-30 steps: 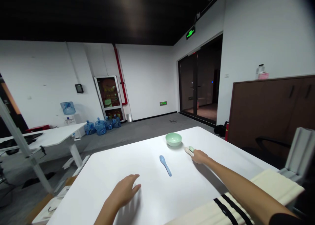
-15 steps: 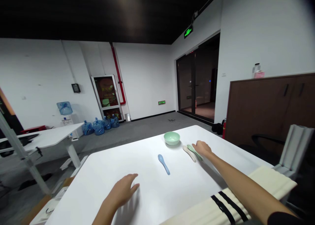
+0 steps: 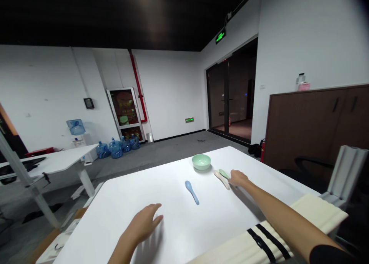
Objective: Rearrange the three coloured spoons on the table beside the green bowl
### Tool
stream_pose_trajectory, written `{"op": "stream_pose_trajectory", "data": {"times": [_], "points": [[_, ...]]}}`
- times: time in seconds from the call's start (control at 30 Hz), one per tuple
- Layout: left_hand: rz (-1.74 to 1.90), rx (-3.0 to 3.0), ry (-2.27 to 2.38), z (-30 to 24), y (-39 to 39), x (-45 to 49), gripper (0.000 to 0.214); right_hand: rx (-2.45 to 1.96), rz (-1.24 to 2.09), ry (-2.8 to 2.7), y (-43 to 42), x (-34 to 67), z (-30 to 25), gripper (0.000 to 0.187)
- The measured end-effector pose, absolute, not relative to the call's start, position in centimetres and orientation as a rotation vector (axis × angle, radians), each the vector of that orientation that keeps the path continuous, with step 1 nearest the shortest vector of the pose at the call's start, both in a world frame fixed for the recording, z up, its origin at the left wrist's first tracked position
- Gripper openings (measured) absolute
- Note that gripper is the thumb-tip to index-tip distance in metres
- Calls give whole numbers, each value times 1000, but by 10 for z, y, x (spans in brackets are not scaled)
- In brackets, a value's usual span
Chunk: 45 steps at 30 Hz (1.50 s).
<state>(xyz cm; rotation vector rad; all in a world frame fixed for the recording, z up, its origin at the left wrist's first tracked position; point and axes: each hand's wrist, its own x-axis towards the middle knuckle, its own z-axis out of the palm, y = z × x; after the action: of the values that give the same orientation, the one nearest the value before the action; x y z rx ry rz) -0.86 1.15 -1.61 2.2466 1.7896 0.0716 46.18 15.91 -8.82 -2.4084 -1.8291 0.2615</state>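
The white table [image 3: 115, 202] presents its far edge from the far left corner up to the far right corner; from there the right edge descends toward a grey metal post [image 3: 344, 171]. The green bowl [image 3: 201, 162] stands upright near the far edge. Open surface extends from the left edge to the blue spoon [image 3: 192, 192], and again between the blue spoon and the cream spoon [image 3: 221, 180]. A further open area lies between the right hand [image 3: 239, 177] and the right edge. At the near side, a cream strip [image 3: 230, 246] with two black bands limits the room; the right forearm passes above it.

Right hand: extended forward, back of the hand upward, fingers curled down at the handle of the green spoon [image 3: 224, 174]. The fingers conceal part of the handle; whether they have closed on it cannot be determined. The green spoon lies just right of the cream spoon, on the near right side of the bowl.

Left hand [image 3: 145, 220]: held over the near left part of the table, thumb and forefinger spread apart, holding nothing, fingers directed toward the blue spoon and well short of it
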Motion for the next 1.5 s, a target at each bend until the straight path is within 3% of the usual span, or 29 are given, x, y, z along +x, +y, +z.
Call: {"op": "stream_pose_trajectory", "data": {"times": [0.27, 0.57, 0.73, 1.0, 1.33, 1.5], "points": [[94, 2237, 1786, -17, 11, -10, 61, -2403, 259, -1786, 158, 461, -86, 29], [68, 2247, 1782, -10, 6, -6, 58, -2226, 266, -1815, 158, 416, -48, 31], [70, 2249, 1780, -10, 4, -6, 58, -2133, 446, -1957, 154, 382, -35, 17], [99, 2255, 1774, -16, 7, -10, 58, -2127, 508, -2040, 150, 352, -65, 11], [81, 2237, 1771, -13, 7, -8, 58, -2172, 373, -2069, 150, 353, -85, 30], [75, 2232, 1788, -14, 7, -9, 58, -2135, 384, -2104, 146, 352, -85, 25]]}}
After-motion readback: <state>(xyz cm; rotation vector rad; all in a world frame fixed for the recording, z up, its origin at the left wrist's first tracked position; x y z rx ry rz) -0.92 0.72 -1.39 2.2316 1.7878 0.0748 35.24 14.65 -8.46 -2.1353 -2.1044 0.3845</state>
